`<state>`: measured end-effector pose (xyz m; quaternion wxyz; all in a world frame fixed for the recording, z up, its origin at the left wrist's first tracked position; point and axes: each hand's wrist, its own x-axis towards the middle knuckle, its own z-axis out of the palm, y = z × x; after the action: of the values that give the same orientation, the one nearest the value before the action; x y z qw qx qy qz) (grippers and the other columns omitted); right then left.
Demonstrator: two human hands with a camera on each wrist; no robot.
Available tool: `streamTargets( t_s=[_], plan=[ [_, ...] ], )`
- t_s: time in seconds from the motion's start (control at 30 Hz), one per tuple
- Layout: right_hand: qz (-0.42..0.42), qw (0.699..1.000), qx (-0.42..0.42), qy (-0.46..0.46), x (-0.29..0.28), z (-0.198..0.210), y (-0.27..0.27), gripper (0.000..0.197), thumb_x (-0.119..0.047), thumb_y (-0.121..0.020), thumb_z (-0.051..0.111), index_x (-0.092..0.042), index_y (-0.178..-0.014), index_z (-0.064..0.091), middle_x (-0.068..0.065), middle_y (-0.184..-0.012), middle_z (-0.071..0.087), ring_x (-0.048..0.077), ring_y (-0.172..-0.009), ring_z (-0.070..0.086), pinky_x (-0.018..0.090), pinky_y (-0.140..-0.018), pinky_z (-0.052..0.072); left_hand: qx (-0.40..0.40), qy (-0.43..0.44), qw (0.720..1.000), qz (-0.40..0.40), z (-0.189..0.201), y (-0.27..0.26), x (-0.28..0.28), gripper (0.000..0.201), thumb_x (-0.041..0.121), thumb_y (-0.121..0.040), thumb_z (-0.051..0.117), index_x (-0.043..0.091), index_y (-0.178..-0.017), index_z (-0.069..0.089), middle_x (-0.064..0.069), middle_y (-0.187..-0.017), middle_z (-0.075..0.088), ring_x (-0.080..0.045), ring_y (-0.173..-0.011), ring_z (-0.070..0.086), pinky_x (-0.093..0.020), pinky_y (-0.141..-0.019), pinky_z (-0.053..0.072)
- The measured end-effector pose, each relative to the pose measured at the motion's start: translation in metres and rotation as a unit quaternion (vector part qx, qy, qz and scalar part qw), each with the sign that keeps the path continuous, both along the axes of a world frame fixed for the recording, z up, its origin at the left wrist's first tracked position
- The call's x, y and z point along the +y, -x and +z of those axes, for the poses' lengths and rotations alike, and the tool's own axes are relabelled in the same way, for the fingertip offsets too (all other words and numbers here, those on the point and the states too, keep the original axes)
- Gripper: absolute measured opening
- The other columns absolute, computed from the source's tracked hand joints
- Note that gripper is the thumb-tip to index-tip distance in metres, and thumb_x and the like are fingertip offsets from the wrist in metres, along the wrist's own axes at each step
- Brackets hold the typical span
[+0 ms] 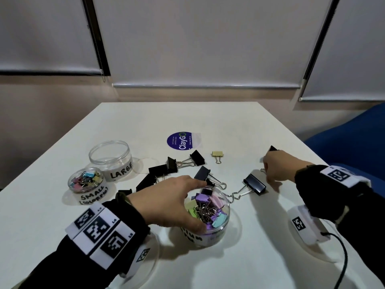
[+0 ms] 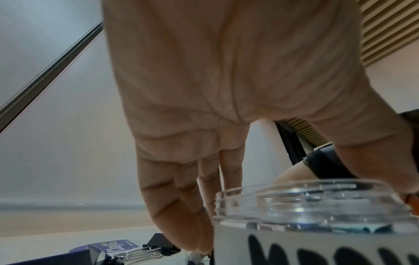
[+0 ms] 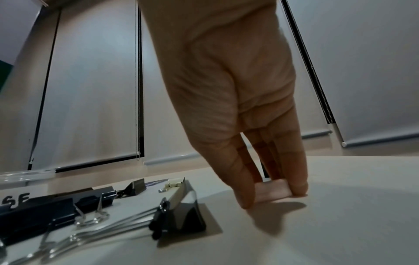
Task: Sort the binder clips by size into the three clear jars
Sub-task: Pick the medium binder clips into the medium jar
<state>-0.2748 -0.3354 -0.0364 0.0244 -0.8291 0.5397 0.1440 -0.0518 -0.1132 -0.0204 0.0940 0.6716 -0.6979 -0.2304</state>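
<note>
My left hand (image 1: 199, 204) grips the rim of the clear medium jar (image 1: 226, 221), thumb on the near side and fingers (image 2: 192, 224) down its far side; the jar (image 2: 317, 224) holds several pastel clips. Far left stand the large jar (image 1: 91, 155), with no clips showing inside, and the small jar (image 1: 73, 184) of tiny coloured clips. Several large black clips (image 1: 255, 184) and one yellow clip (image 1: 217, 154) lie loose on the table. My right hand (image 1: 270, 180) points down, its bunched fingertips (image 3: 244, 195) touching the table beside a black clip (image 1: 273, 148); whether it holds anything is hidden.
A round purple sticker (image 1: 182, 140) lies mid-table behind the clips. Clear jar lids sit under my left wrist (image 1: 150, 257) and below my right wrist (image 1: 291, 213). A blue chair (image 1: 354, 142) stands past the table's right edge. A black cable (image 1: 343, 257) trails at the near right.
</note>
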Motion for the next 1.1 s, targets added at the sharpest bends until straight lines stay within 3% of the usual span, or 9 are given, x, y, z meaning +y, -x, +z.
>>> streamTargets(
  t_s=[0.1,0.2,0.3,0.4,0.53,0.73,0.83,0.93,1.1],
  plan=[
    [0.009,0.999,-0.044,0.021,0.015,0.014,-0.004,0.015,-0.004,-0.061,0.071,-0.011,-0.066,0.059,0.004,-0.094,0.069,0.016,-0.059,0.053,0.018,-0.041,0.032,-0.011,0.001,1.0,0.0,0.001,0.001,0.002,0.101,0.058,-0.065,0.079,0.038,-0.149,0.027,0.016,-0.137,0.037,-0.003,-0.115,0.047,-0.019,-0.094,0.04],
    [0.031,0.985,-0.17,0.007,0.046,0.042,-0.019,0.019,-0.014,-0.075,0.068,-0.018,-0.092,0.06,-0.002,-0.082,0.06,0.017,-0.058,0.055,0.023,-0.051,0.045,-0.033,0.0,0.999,-0.004,0.002,-0.002,0.005,0.11,0.058,-0.06,0.082,0.037,-0.15,0.023,0.016,-0.138,0.037,-0.004,-0.119,0.044,-0.016,-0.096,0.035],
    [0.1,0.957,-0.257,-0.087,0.093,0.069,-0.031,0.013,-0.016,-0.078,0.068,-0.024,-0.088,0.065,-0.004,-0.083,0.068,0.009,-0.049,0.057,0.027,-0.058,0.052,-0.046,-0.013,0.999,-0.001,0.003,-0.007,0.007,0.112,0.05,-0.061,0.085,0.038,-0.151,0.02,0.016,-0.139,0.04,-0.004,-0.12,0.045,-0.018,-0.097,0.035],
    [0.18,0.926,-0.275,-0.186,0.14,0.079,-0.043,0.004,-0.022,-0.081,0.07,-0.025,-0.082,0.069,-0.003,-0.076,0.071,0.005,-0.054,0.059,0.027,-0.058,0.053,-0.045,-0.023,0.999,0.01,0.002,-0.012,0.007,0.106,0.041,-0.066,0.085,0.037,-0.151,0.022,0.015,-0.141,0.045,-0.005,-0.114,0.051,-0.018,-0.093,0.04],
    [0.232,0.937,-0.219,-0.141,0.163,0.06,-0.066,0.007,-0.03,-0.077,0.071,-0.029,-0.084,0.07,-0.009,-0.086,0.069,0.005,-0.076,0.062,0.029,-0.071,0.053,-0.059,-0.026,0.998,0.001,0.005,-0.015,0.008,0.072,0.036,-0.072,0.081,0.037,-0.136,0.047,0.016,-0.127,0.058,-0.005,-0.103,0.057,-0.019,-0.081,0.044],
    [0.228,0.942,-0.199,-0.146,0.162,0.045,-0.081,0.009,-0.024,-0.076,0.073,-0.026,-0.085,0.071,-0.007,-0.08,0.063,0.01,-0.075,0.06,0.029,-0.07,0.052,-0.037,-0.027,0.999,0.013,0.004,-0.019,0.012,0.065,0.038,-0.074,0.079,0.041,-0.132,0.05,0.016,-0.123,0.059,-0.004,-0.1,0.058,-0.019,-0.08,0.045],
    [0.211,0.934,-0.226,-0.181,0.158,0.049,-0.078,0.007,-0.017,-0.081,0.071,-0.023,-0.085,0.073,-0.003,-0.074,0.068,0.008,-0.061,0.062,0.03,-0.071,0.058,-0.034,-0.026,0.999,0.016,0.003,-0.019,0.014,0.068,0.04,-0.075,0.078,0.04,-0.136,0.047,0.016,-0.124,0.058,-0.003,-0.101,0.058,-0.017,-0.08,0.045],
    [0.177,0.915,-0.292,-0.216,0.143,0.059,-0.077,0.006,-0.01,-0.086,0.067,-0.014,-0.085,0.071,0.006,-0.074,0.072,0.015,-0.058,0.067,0.029,-0.061,0.058,-0.03,-0.029,0.999,0.018,0.004,-0.017,0.015,0.082,0.044,-0.073,0.079,0.038,-0.143,0.038,0.015,-0.129,0.056,-0.004,-0.102,0.058,-0.016,-0.08,0.044],
    [0.092,0.934,-0.338,-0.074,0.075,0.061,-0.088,0.005,-0.012,-0.084,0.067,-0.008,-0.086,0.069,0.011,-0.077,0.072,0.016,-0.052,0.063,0.022,-0.047,0.049,0.009,-0.026,0.999,0.021,0.005,-0.01,0.013,0.095,0.055,-0.071,0.076,0.038,-0.15,0.025,0.018,-0.132,0.051,0.008,-0.089,0.049,-0.001,-0.073,0.035]
  ],
)
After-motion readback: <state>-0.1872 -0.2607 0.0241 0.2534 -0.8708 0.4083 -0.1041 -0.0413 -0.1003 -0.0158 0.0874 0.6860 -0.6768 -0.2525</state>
